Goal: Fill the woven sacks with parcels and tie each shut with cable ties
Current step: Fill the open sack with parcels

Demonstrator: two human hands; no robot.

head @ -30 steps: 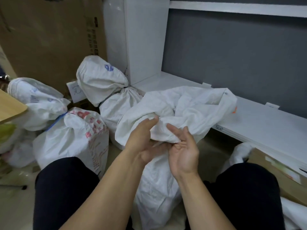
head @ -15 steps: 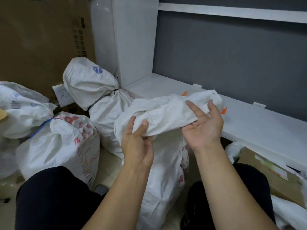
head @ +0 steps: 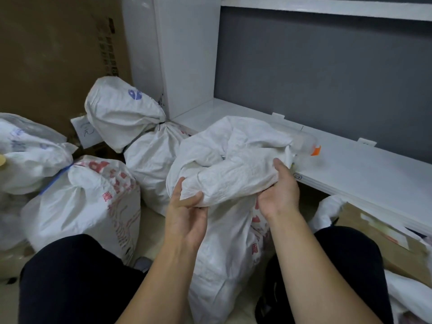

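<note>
A filled white woven sack (head: 224, 249) with red print stands between my knees. Its loose top (head: 233, 160) is bunched and folded over toward me. My left hand (head: 187, 211) pinches the lower left fold of that top between thumb and fingers. On the right side, my right hand (head: 279, 192) cups the fold from below, fingers curled up round the fabric. No cable tie shows in either hand.
Tied sacks stand on the left: one with red print and a blue tie (head: 79, 206), one against the white cabinet (head: 131, 118), another (head: 30, 150) at the far left. A white shelf (head: 362, 169) runs along the right. A cardboard box (head: 383, 242) sits below it.
Both hands have shifted along the sack's top. The right hand dropped from the upper right edge to cup the fold lower down; the top is more bunched now.
</note>
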